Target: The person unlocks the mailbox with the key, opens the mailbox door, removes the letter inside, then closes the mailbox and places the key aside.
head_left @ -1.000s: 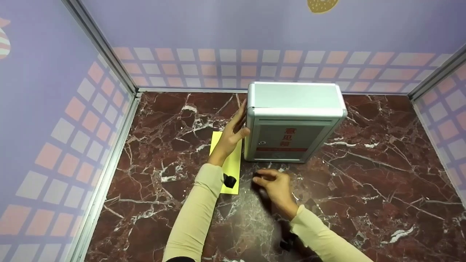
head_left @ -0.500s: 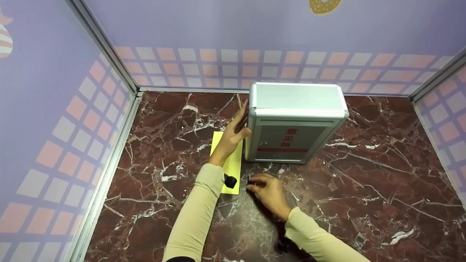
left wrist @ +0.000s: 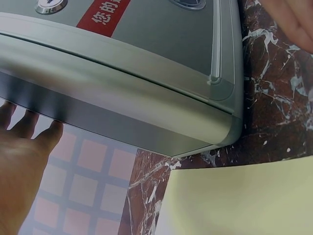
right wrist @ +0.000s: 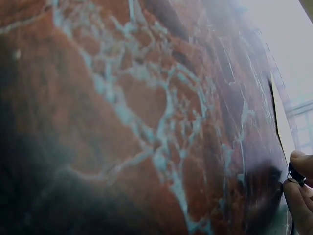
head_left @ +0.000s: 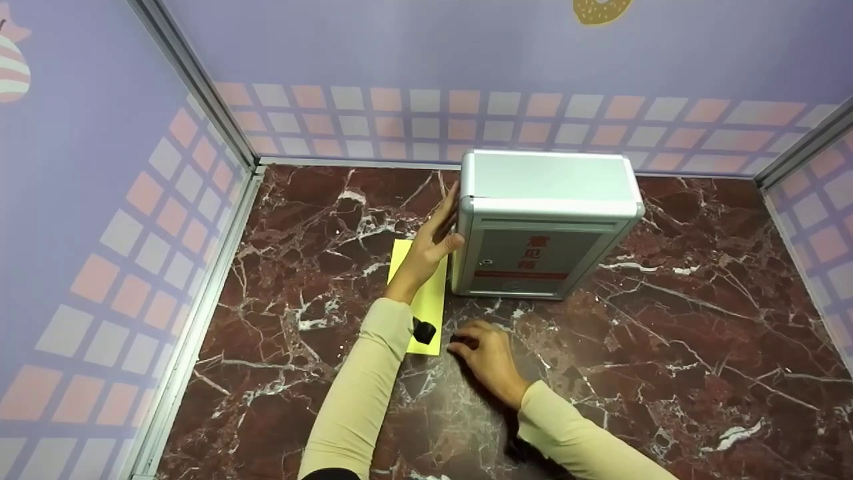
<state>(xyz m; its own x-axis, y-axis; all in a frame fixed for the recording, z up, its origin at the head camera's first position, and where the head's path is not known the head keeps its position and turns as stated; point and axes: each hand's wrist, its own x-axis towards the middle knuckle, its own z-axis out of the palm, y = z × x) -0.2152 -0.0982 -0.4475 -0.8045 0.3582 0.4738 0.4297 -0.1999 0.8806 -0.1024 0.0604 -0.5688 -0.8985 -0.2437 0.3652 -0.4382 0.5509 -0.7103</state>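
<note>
A silver metal suggestion box (head_left: pixel 550 180) with red lettering and a small round lock (head_left: pixel 486 263) stands upright on the marble-patterned surface. My left hand (head_left: pixel 426 257) rests against its left side, fingers extended; in the left wrist view those fingers (left wrist: pixel 49 134) touch the side panel. In front of the box, low over the surface, is my right hand (head_left: pixel 490 360). Its thumb and fingers pinch a small black piece (right wrist: pixel 295 174) with a shiny metal part, whose kind I cannot tell. A yellow sheet of paper (head_left: pixel 430 300) lies under my left forearm.
Purple walls with pink and white squares enclose the back (head_left: pixel 373 123), left (head_left: pixel 86 220) and right sides. Metal rails (head_left: pixel 200 320) run along their lower edges. A black wrist mount (head_left: pixel 424 331) sits on my left wrist above the paper.
My right hand has shifted slightly left and towards me, away from the box, still pinching the small black piece. The left hand stays against the box.
</note>
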